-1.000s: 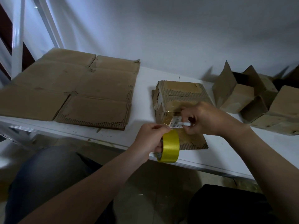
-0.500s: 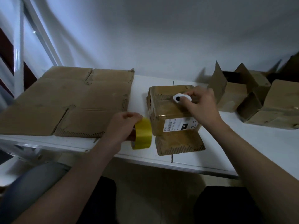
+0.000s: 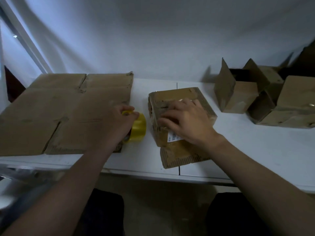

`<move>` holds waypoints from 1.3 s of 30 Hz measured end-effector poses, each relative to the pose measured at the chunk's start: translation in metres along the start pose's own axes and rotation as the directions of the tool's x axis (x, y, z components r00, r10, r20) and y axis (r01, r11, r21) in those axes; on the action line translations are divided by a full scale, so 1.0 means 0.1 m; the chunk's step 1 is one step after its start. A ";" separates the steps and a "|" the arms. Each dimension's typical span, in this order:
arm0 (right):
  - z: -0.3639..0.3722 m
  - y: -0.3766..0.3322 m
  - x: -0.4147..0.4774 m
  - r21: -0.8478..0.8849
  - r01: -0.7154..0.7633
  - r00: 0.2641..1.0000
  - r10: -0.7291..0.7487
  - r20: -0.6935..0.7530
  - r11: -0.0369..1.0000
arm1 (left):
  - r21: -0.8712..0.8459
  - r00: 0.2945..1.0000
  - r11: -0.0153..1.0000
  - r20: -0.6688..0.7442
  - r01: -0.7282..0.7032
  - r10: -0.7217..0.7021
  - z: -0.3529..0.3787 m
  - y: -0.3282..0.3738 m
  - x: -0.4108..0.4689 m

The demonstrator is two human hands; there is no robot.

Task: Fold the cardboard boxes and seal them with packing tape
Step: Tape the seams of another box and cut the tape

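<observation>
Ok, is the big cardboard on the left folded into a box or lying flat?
Lying flat: the cardboard sheet is spread on the white table, its flaps splayed outward, no walls raised.

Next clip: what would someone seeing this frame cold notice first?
The yellow tape roll stands out most, gripped by the left hand at the edge of the flat cardboard on the left. In the middle, the right hand presses flat on a closed box bearing a white label. Open boxes with raised flaps sit at the far right.
</observation>
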State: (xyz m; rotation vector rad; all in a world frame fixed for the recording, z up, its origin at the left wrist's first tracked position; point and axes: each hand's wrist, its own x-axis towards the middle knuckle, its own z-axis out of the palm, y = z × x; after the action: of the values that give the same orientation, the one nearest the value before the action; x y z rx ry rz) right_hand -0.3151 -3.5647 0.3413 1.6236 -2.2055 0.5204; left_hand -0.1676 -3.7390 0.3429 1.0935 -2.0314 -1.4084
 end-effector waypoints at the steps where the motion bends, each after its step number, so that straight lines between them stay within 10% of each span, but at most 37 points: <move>1: 0.07 -0.02 -0.05 -0.029 0.016 0.999 -0.017 -0.043 0.999 | 0.014 1.000 1.000 -0.005 -0.016 0.016 0.00 0.00 0.01; 14: 0.26 0.07 -0.20 -0.150 0.063 0.995 -0.074 -0.067 0.987 | -0.043 0.999 0.999 0.048 0.008 -0.006 0.08 -0.10 0.10; 22: 0.37 -0.36 -0.13 -0.232 -0.184 0.968 0.135 -0.212 0.955 | 0.008 1.000 1.000 0.009 -0.020 0.020 0.00 -0.11 0.06; 39: 0.16 0.45 -0.20 -0.071 -0.212 0.977 0.212 -0.014 0.975 | -0.220 0.973 0.975 0.230 0.042 0.010 0.08 0.05 -0.07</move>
State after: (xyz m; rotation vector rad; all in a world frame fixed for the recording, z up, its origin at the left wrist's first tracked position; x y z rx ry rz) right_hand -0.3531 -3.5434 0.3138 1.3565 -2.3790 0.4949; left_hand -0.1707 -3.7279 0.3454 0.8879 -1.9564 -1.7953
